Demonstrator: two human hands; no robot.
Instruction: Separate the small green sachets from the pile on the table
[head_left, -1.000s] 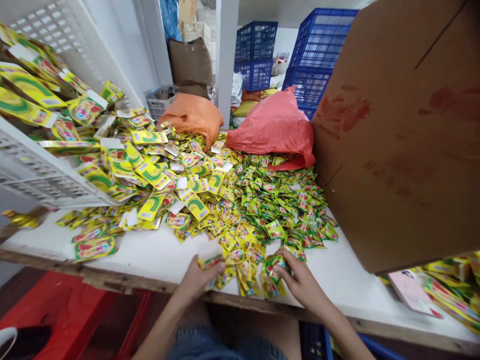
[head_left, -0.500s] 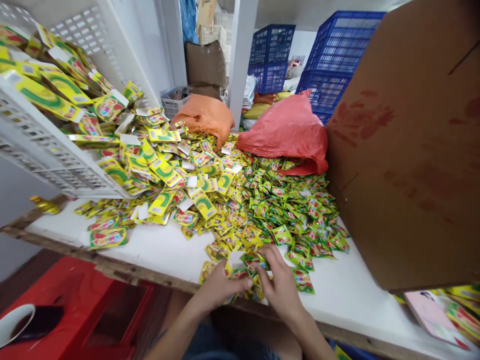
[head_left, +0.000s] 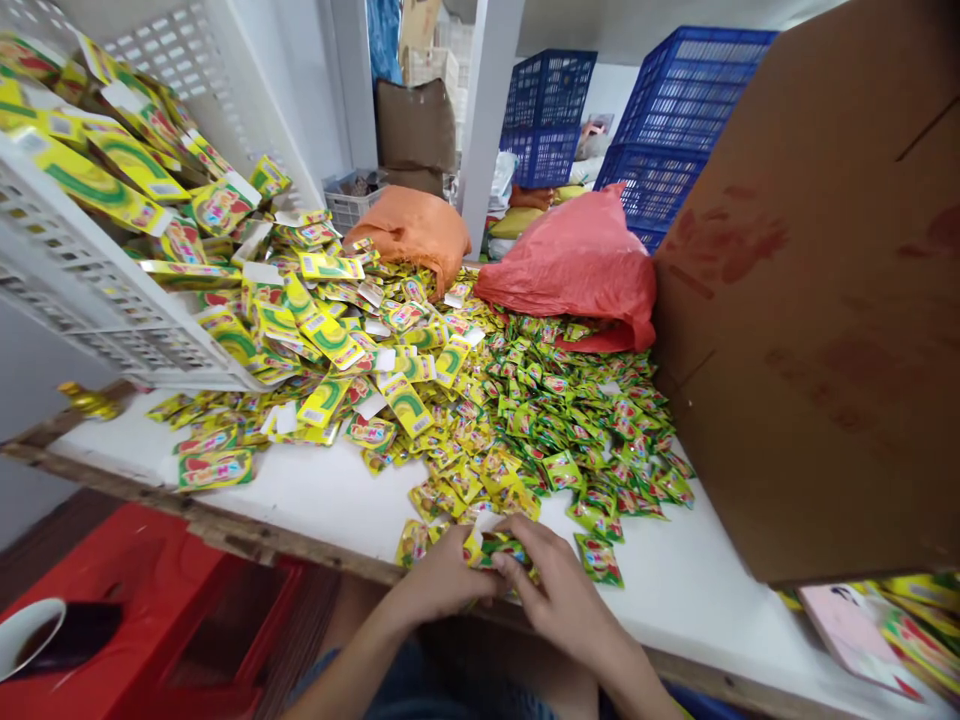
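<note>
At the table's front edge, my left hand point(head_left: 442, 578) is closed around a small yellow carton point(head_left: 472, 546) whose white flap stands up. My right hand point(head_left: 553, 578) meets it from the other side, fingers curled over a green candy packet point(head_left: 504, 546) at the carton's opening. My fingers hide most of the carton. Yellow packets point(head_left: 413, 543) lie just beyond my left hand. Close to my right hand, a green packet point(head_left: 598, 558) rests on the white tabletop. Behind, yellow packets point(head_left: 457, 485) and green packets point(head_left: 577, 400) form a loose heap.
A tipped white crate point(head_left: 150, 340) spills yellow cartons point(head_left: 330, 340) on the left. An orange bag point(head_left: 409, 230) and a red bag point(head_left: 574, 265) lie at the back. A large cardboard box point(head_left: 810, 350) blocks the right. Below left stands a red stool point(head_left: 127, 560) with a cup point(head_left: 30, 635).
My hands have drawn closer together around the carton. The right fingers have come down over the green packet, and the carton's flap has moved slightly right.
</note>
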